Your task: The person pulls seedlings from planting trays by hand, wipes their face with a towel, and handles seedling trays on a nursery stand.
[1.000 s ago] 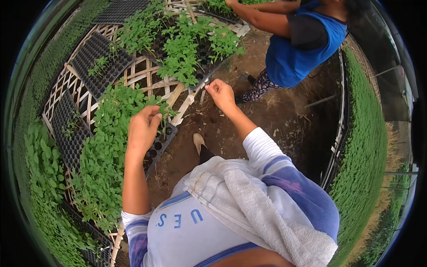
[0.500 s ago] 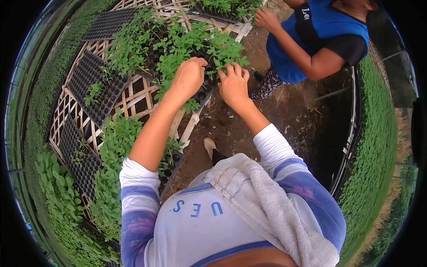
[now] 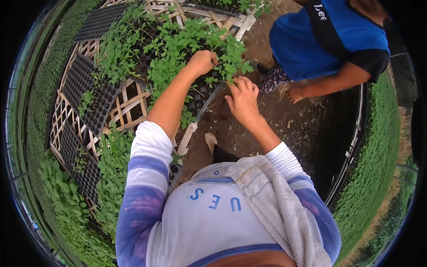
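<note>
I count three sparse trays (image 3: 80, 79) between eight and eleven o'clock; seedlings (image 3: 169, 58) crowd towards twelve, my left hand (image 3: 202, 63) curled among them, fingers' grip I can't tell, my right hand (image 3: 244, 99) palm-down, thumb apart from fingers

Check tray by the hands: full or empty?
Partly full: seedlings cover much of the tray; plantless cells show near its edge.

Soft, diffuse daylight (edges fisheye-curved)

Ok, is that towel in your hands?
No, the towel drapes over the shirt, while the left hand and right hand are up by the seedlings.
</note>
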